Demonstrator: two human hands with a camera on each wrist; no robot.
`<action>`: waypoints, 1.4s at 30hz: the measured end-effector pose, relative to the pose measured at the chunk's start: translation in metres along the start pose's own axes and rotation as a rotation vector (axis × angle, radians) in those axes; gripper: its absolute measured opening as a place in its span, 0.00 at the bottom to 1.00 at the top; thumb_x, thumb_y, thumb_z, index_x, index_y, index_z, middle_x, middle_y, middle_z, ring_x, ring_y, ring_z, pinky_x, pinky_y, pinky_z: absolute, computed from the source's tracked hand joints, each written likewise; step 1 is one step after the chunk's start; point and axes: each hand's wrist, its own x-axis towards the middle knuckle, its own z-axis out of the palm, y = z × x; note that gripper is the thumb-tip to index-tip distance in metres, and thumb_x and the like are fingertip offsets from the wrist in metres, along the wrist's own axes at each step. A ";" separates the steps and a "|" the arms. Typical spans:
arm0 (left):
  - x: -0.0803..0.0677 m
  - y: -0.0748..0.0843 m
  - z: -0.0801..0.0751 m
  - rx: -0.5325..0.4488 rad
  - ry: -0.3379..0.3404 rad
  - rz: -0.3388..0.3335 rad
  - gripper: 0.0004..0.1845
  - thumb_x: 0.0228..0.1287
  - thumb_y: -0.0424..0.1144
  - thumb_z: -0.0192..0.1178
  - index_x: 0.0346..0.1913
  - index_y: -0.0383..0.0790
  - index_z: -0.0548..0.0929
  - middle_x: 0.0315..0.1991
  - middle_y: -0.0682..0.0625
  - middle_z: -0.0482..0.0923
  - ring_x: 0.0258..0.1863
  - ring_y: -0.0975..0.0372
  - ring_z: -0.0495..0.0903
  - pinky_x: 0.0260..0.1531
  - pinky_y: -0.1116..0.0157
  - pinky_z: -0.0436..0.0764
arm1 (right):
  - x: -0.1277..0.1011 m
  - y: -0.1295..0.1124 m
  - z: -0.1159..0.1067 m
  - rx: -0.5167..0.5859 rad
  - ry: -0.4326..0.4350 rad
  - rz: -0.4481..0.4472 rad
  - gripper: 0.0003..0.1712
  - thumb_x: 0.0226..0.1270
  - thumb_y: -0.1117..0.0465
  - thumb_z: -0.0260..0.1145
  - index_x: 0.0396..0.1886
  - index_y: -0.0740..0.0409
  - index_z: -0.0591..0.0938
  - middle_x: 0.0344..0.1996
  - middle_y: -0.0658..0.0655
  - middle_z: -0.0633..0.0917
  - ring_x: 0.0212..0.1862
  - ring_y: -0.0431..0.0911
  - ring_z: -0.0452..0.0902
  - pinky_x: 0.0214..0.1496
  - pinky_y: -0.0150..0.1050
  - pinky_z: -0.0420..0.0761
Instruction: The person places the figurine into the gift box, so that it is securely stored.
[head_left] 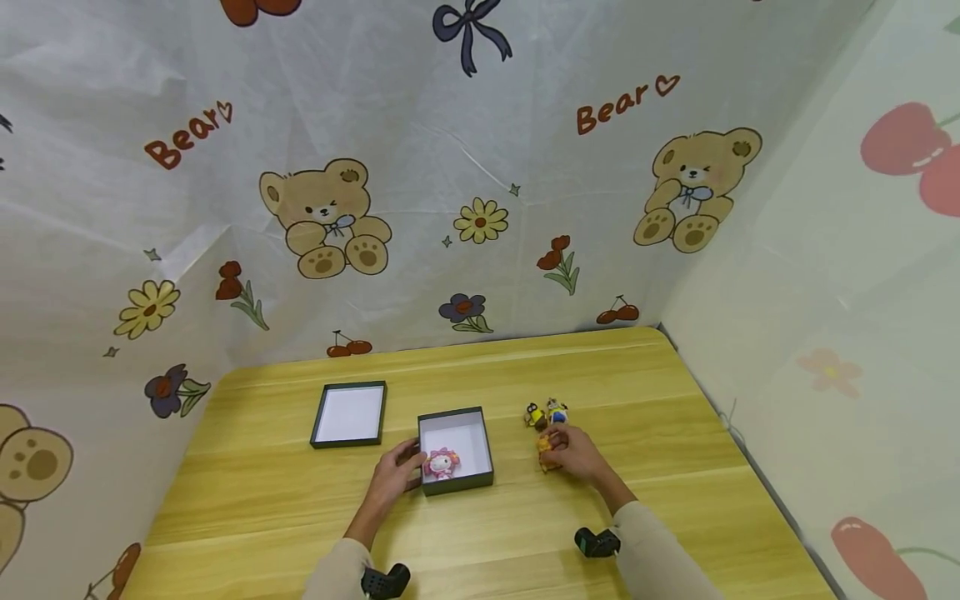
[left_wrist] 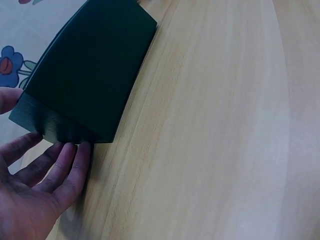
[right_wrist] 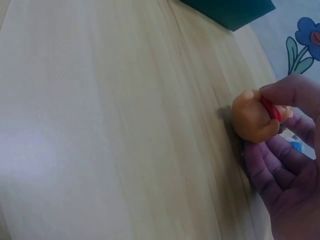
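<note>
Steadying one open box with flat left hand, right hand pinching one orange figure, two figures beside, one lid

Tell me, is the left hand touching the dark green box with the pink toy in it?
Touching. In the left wrist view, the fingertips of the left hand meet the near wall of the dark green box.

In the right wrist view the right hand is covering most of the orange figure, and the picture edge is cutting off the box. In the head view two small figures are staying too small to tell apart.
</note>
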 end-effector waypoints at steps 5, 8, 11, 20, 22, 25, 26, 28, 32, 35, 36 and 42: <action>0.008 -0.009 0.000 -0.005 0.003 -0.001 0.29 0.70 0.40 0.56 0.67 0.25 0.65 0.63 0.30 0.68 0.59 0.44 0.72 0.51 0.56 0.81 | -0.003 -0.002 -0.002 0.010 0.015 0.012 0.20 0.55 0.68 0.71 0.47 0.70 0.78 0.34 0.60 0.78 0.34 0.45 0.73 0.31 0.35 0.77; 0.009 -0.011 0.000 0.001 0.003 0.000 0.29 0.70 0.40 0.57 0.67 0.25 0.66 0.63 0.30 0.68 0.60 0.44 0.71 0.51 0.55 0.80 | -0.004 -0.003 -0.004 0.006 0.015 0.004 0.20 0.56 0.68 0.71 0.47 0.71 0.78 0.35 0.61 0.79 0.34 0.45 0.73 0.31 0.35 0.77; 0.010 -0.012 0.000 0.013 0.007 -0.001 0.29 0.69 0.40 0.57 0.67 0.25 0.66 0.63 0.31 0.69 0.60 0.45 0.71 0.52 0.55 0.80 | -0.005 -0.003 -0.005 0.001 0.010 -0.002 0.19 0.56 0.68 0.71 0.47 0.70 0.78 0.35 0.60 0.79 0.34 0.45 0.73 0.31 0.35 0.78; 0.009 -0.014 0.001 0.001 0.003 0.003 0.29 0.69 0.40 0.57 0.66 0.25 0.66 0.62 0.30 0.69 0.59 0.45 0.71 0.52 0.55 0.80 | -0.005 -0.001 -0.007 0.003 -0.019 -0.040 0.19 0.57 0.67 0.71 0.46 0.70 0.78 0.34 0.59 0.78 0.32 0.43 0.74 0.30 0.34 0.78; 0.009 -0.014 0.001 -0.008 0.003 -0.002 0.29 0.69 0.40 0.57 0.67 0.24 0.66 0.62 0.30 0.69 0.59 0.44 0.71 0.51 0.55 0.80 | -0.004 -0.001 -0.007 0.015 -0.031 -0.046 0.19 0.57 0.66 0.71 0.46 0.70 0.78 0.34 0.59 0.78 0.32 0.44 0.74 0.31 0.35 0.79; 0.008 -0.013 0.001 -0.018 0.001 -0.008 0.29 0.70 0.40 0.56 0.67 0.24 0.66 0.62 0.30 0.68 0.59 0.44 0.72 0.50 0.56 0.81 | -0.003 -0.001 -0.007 0.039 -0.048 -0.051 0.19 0.58 0.66 0.71 0.46 0.71 0.77 0.34 0.59 0.79 0.32 0.44 0.76 0.31 0.35 0.79; 0.008 -0.013 0.001 -0.020 0.000 -0.013 0.29 0.70 0.40 0.56 0.67 0.24 0.66 0.62 0.30 0.68 0.59 0.45 0.72 0.50 0.56 0.81 | -0.003 -0.001 -0.006 0.046 -0.053 -0.052 0.19 0.58 0.66 0.71 0.46 0.71 0.77 0.34 0.59 0.79 0.32 0.44 0.76 0.31 0.34 0.79; 0.007 -0.013 0.001 -0.018 0.003 -0.018 0.29 0.70 0.40 0.57 0.67 0.25 0.66 0.62 0.30 0.69 0.59 0.46 0.72 0.50 0.56 0.81 | -0.002 -0.001 -0.006 0.054 -0.064 -0.061 0.19 0.59 0.66 0.71 0.47 0.72 0.77 0.34 0.59 0.80 0.32 0.44 0.76 0.31 0.35 0.80; 0.007 -0.012 0.001 -0.030 -0.001 -0.021 0.29 0.70 0.40 0.57 0.67 0.25 0.65 0.62 0.30 0.69 0.58 0.46 0.73 0.48 0.56 0.82 | -0.003 -0.009 -0.005 0.077 -0.088 -0.080 0.19 0.60 0.68 0.70 0.48 0.75 0.76 0.35 0.62 0.80 0.33 0.45 0.77 0.31 0.36 0.81; 0.007 -0.010 0.001 -0.035 -0.003 -0.018 0.29 0.70 0.40 0.56 0.67 0.25 0.65 0.62 0.30 0.68 0.57 0.46 0.73 0.48 0.56 0.82 | -0.008 -0.021 -0.004 0.105 -0.104 -0.083 0.19 0.59 0.70 0.69 0.47 0.77 0.76 0.35 0.64 0.80 0.33 0.45 0.78 0.31 0.38 0.82; 0.006 -0.010 0.001 -0.037 -0.006 -0.014 0.29 0.70 0.39 0.56 0.67 0.24 0.65 0.62 0.29 0.68 0.57 0.46 0.73 0.48 0.56 0.82 | -0.010 -0.026 -0.004 0.114 -0.109 -0.080 0.19 0.59 0.71 0.68 0.48 0.78 0.75 0.36 0.65 0.80 0.33 0.45 0.78 0.32 0.39 0.82; 0.006 -0.010 0.000 -0.046 -0.013 -0.006 0.29 0.71 0.39 0.55 0.68 0.24 0.64 0.62 0.29 0.68 0.57 0.47 0.73 0.47 0.56 0.82 | -0.014 -0.042 -0.001 0.147 -0.114 -0.065 0.19 0.61 0.72 0.66 0.49 0.78 0.74 0.40 0.68 0.79 0.36 0.46 0.81 0.37 0.41 0.84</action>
